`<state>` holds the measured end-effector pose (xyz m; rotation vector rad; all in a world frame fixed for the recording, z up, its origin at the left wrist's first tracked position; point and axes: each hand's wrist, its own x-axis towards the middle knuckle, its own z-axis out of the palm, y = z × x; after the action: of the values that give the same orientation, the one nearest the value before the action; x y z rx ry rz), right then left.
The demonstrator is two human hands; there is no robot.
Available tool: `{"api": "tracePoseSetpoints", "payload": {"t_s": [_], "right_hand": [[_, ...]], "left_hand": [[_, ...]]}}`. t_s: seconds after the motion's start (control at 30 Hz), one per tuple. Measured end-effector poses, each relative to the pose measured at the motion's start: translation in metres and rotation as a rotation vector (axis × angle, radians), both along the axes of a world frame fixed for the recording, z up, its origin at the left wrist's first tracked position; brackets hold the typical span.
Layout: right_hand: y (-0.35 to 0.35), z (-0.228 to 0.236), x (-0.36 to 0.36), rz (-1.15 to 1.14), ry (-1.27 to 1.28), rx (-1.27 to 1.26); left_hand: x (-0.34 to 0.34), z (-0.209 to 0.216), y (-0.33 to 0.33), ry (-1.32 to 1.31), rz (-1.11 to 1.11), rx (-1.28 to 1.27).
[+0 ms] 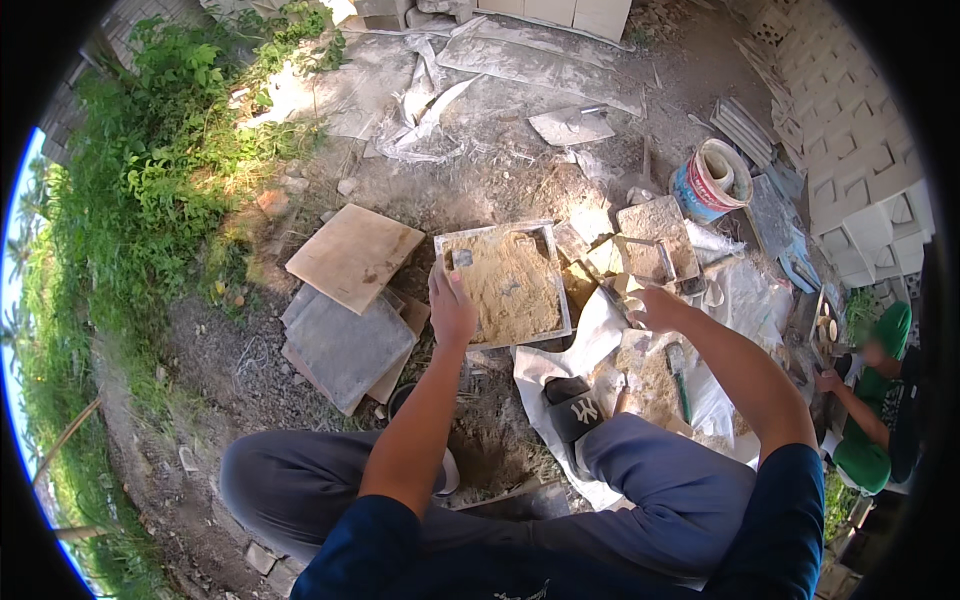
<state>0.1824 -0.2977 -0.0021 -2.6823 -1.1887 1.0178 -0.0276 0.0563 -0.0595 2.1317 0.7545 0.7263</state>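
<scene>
A square mould with a pale rim lies on the ground in front of me, filled with rough, tan sandy mix. My left hand grips its left edge, fingers over the rim. To the right, my right hand is closed around a small hand tool whose shape is mostly hidden. It is beside a box holding yellowish, sandy material. A tool with a green handle lies on the white sheeting below my right forearm.
Left of the mould lie a tan square slab and stacked grey slabs. A paint bucket stands at the right, near a patterned block wall. Another person works at far right. Green plants grow at left.
</scene>
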Motion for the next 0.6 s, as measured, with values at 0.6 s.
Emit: {"api": "tracePoseSetpoints", "payload": {"t_s": [0.6], "right_hand": [[0.02, 0.006, -0.004, -0.36, 0.127, 0.422]], "left_hand": [[0.012, 0.014, -0.01, 0.076, 0.257, -0.202]]}}
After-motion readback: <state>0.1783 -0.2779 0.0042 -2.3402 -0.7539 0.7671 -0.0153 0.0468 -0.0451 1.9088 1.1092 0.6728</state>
